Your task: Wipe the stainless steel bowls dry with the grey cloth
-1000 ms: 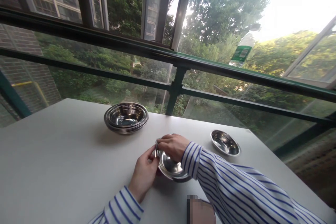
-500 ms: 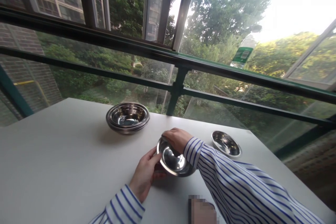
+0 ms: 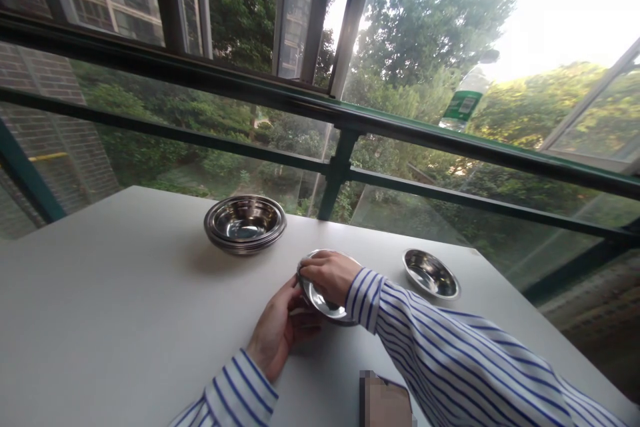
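A shiny metal bowl (image 3: 320,300) is held low over the white table, partly covered by my hands. My left hand (image 3: 280,327) grips its left rim, with the thumb near the edge and the other fingers underneath. Reaching across the bowl, my right hand (image 3: 331,275) has its fingers curled and pressed together at the upper left rim; whatever may be under those fingertips is hidden. To the upper left stands a stack of nested metal bowls (image 3: 245,243). A single metal bowl (image 3: 431,273) rests to the right, beyond my right sleeve.
The white table (image 3: 125,307) ends at a green railing (image 3: 345,153) with glass panels. A plastic bottle with a green label (image 3: 463,105) stands on the rail. At the near edge lies a pixelated flat object (image 3: 387,403), possibly a phone. Trees and buildings are outside.
My right hand has shifted slightly left and down along the rim. The held bowl has tilted, so less of its inside shows. The other bowls stay in place.
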{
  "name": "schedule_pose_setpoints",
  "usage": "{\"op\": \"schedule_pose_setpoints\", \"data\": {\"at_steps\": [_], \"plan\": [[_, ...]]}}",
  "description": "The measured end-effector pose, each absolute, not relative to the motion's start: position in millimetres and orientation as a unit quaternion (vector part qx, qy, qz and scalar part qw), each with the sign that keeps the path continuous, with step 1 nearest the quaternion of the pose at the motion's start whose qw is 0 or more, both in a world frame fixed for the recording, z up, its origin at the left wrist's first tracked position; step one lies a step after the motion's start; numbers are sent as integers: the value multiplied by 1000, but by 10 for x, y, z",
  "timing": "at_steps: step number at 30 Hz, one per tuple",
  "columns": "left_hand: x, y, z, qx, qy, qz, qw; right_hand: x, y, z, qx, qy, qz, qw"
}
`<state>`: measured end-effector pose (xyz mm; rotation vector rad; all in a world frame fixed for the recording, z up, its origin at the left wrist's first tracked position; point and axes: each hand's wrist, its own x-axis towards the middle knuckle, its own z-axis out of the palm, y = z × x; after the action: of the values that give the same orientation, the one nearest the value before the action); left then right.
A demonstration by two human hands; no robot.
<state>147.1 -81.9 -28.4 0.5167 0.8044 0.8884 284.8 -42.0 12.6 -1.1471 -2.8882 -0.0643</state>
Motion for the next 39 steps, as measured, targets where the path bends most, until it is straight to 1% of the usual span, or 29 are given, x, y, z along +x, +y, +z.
{"op": "schedule_pose_setpoints", "data": {"at_steps": [4, 11, 17, 23, 29, 39], "plan": [[1467, -807, -276, 217, 379, 410, 801, 2876, -522, 125, -336, -941, -21, 0], [1497, -838, -274, 220, 391, 398, 800, 2836, -491, 183, -373, -926, -62, 0], [1489, -830, -288, 219, 376, 397, 808, 2836, -645, 171, -323, -943, -67, -31], [1486, -829, -307, 230, 389, 390, 802, 2822, -588, 197, -348, -932, -92, -36], [1480, -835, -295, 240, 360, 390, 813, 2804, -740, 173, -308, -944, -105, -52], [1477, -825, -322, 252, 371, 400, 799, 2831, -949, 155, -302, -944, -116, -65]]}}
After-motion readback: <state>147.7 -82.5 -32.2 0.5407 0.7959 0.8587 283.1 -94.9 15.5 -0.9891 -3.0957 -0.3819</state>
